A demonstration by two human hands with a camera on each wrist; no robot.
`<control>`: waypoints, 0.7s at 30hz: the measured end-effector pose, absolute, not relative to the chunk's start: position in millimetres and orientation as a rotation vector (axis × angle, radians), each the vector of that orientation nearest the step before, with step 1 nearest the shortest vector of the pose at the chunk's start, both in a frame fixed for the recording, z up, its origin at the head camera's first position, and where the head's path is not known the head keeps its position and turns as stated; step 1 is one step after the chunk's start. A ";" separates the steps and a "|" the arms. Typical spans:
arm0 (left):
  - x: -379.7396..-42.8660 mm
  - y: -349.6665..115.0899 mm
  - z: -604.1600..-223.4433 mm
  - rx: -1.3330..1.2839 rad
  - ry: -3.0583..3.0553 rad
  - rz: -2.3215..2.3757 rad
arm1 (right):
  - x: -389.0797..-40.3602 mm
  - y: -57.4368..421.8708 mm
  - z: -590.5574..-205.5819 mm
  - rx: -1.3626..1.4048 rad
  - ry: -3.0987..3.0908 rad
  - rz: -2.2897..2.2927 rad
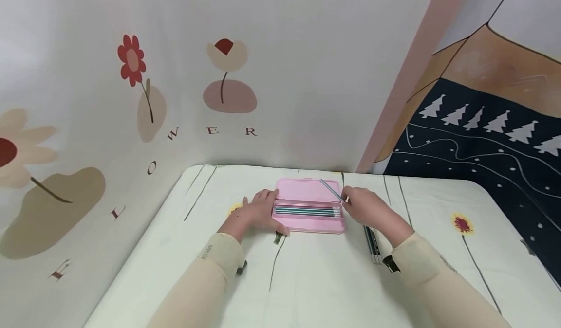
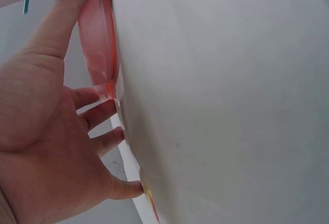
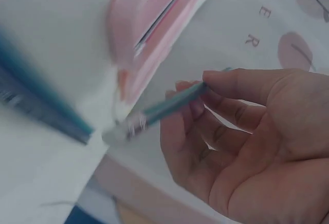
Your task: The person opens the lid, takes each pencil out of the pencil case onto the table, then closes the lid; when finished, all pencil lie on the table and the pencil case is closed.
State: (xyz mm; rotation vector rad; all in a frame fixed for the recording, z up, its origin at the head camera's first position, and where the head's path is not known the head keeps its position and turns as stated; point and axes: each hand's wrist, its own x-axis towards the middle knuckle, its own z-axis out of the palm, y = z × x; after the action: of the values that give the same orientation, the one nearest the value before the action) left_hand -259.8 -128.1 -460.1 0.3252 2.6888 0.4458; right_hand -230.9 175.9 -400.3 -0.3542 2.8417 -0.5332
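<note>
Facing printed walls (image 1: 307, 75), right fingers (image 3: 174, 139) pinch a pencil (image 3: 170, 103) above cloth (image 1: 315, 284), left fingers (image 2: 101, 115) spread

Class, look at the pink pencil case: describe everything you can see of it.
The pink pencil case is a rectangular box that looks like shiny plastic. It lies open on the white cloth, its lid folded back on the far side. Several green pencils lie lengthwise in the near half, their pale ends to the right. The left hand touches the case's left end.
</note>
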 end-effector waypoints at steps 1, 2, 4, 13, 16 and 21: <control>-259.4 -129.3 -460.4 0.318 2.692 0.444 | -230.3 180.6 -401.3 -0.341 2.831 -0.541; -258.8 -130.4 -460.1 0.318 2.694 0.444 | -229.9 185.3 -402.7 -0.322 2.821 -0.545; -258.3 -131.8 -460.1 0.322 2.694 0.450 | -228.6 195.0 -404.5 -0.278 2.803 -0.554; -260.0 -132.7 -459.3 0.331 2.702 0.459 | -226.1 229.0 -418.4 -0.076 2.707 -0.678; -259.4 -133.3 -461.4 0.329 2.692 0.452 | -224.1 236.1 -426.0 -0.043 2.678 -0.726; -259.4 -132.9 -461.5 0.332 2.686 0.458 | -220.3 244.8 -437.5 -0.007 2.646 -0.776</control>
State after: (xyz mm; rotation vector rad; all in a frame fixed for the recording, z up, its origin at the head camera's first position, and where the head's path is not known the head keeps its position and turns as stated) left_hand -259.4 -132.9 -461.5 0.3321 2.6859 0.4583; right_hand -220.3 244.8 -437.5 -0.0070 2.6460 -0.7757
